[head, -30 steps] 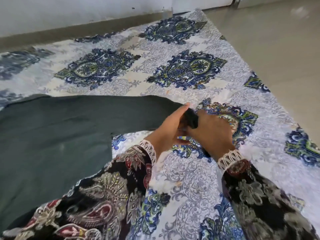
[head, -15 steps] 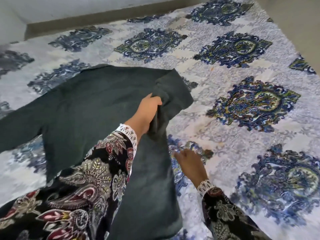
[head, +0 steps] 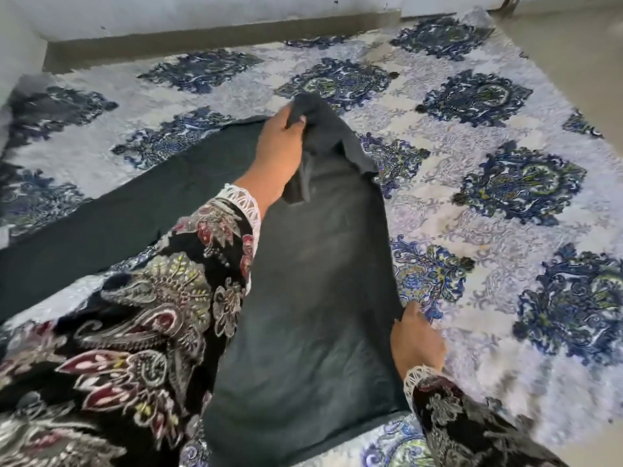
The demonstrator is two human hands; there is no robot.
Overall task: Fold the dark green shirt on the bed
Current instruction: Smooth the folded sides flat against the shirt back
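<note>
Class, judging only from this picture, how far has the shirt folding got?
Done: the shirt lies spread on the bed sheet. In hand: the left hand grips bunched cloth at its far end; the right hand holds its right edge. Left: no neat fold shows yet.

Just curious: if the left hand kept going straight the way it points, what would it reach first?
Probably only the patterned bedsheet beyond the dark green shirt gripped by the left hand, then the wall; depth is unclear.

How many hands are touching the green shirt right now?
2. The left hand grips a bunched bit of the dark green shirt at its far end; the right hand holds the shirt's right edge nearer the person, down against the patterned bedsheet.
</note>
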